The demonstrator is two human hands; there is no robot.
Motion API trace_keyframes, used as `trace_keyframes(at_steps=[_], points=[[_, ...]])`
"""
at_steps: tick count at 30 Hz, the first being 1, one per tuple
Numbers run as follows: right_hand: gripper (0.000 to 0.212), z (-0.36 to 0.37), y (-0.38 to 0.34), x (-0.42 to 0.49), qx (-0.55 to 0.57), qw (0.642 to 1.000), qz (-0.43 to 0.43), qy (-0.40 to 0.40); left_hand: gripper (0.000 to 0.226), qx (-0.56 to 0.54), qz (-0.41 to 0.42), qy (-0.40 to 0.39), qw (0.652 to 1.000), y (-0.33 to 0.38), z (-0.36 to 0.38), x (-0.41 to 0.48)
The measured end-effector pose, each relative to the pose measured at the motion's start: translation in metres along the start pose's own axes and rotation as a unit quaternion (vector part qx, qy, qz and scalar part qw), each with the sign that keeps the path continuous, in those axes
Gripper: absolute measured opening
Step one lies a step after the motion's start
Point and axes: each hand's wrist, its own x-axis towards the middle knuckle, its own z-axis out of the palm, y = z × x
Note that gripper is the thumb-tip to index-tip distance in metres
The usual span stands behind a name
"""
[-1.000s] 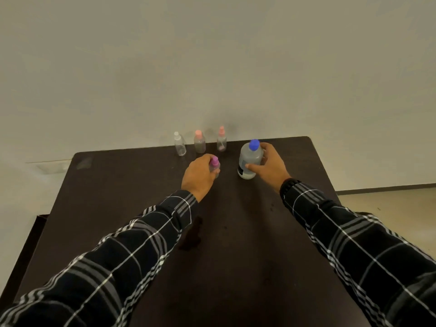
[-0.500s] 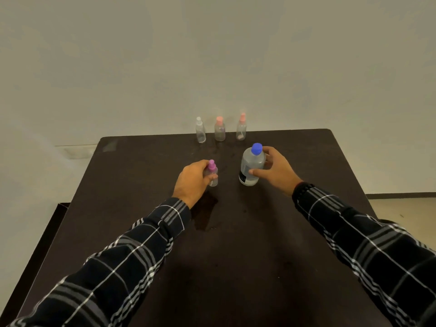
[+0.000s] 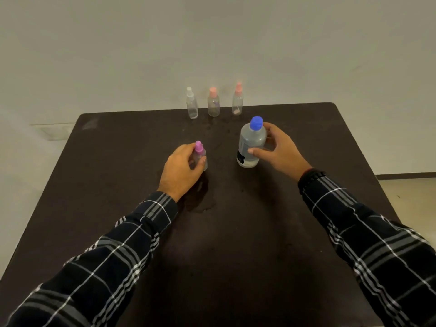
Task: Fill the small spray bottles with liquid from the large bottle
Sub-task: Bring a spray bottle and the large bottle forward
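Note:
My left hand grips a small clear spray bottle with a purple cap, upright on the dark table. My right hand is curled round the large clear bottle with a blue cap, which stands upright to the right of the small one. Three more small bottles stand in a row at the table's far edge: one with a white cap, one with a pink cap, and one with a pink spray top.
A wet patch lies on the table just below my left hand, and small drops speckle the surface near the far row. A plain wall rises behind the table. The floor shows at the right.
Both hands have drawn the purple-capped bottle and the large bottle back toward me, away from the far row. The camera view has tilted, showing more table.

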Motion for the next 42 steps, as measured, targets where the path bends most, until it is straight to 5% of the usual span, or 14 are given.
trace_keyframes(at_steps=[22, 42], points=[[0.067, 0.006, 0.016, -0.02, -0.047, 0.995, -0.08, -0.026, 0.021, -0.02, 0.105, 0.064, 0.992, -0.032, 0.027, 0.01], [0.059, 0.017, 0.012, -0.067, -0.055, 0.993, -0.102, 0.014, 0.02, -0.011, 0.114, 0.067, 0.991, -0.021, 0.013, -0.053]])
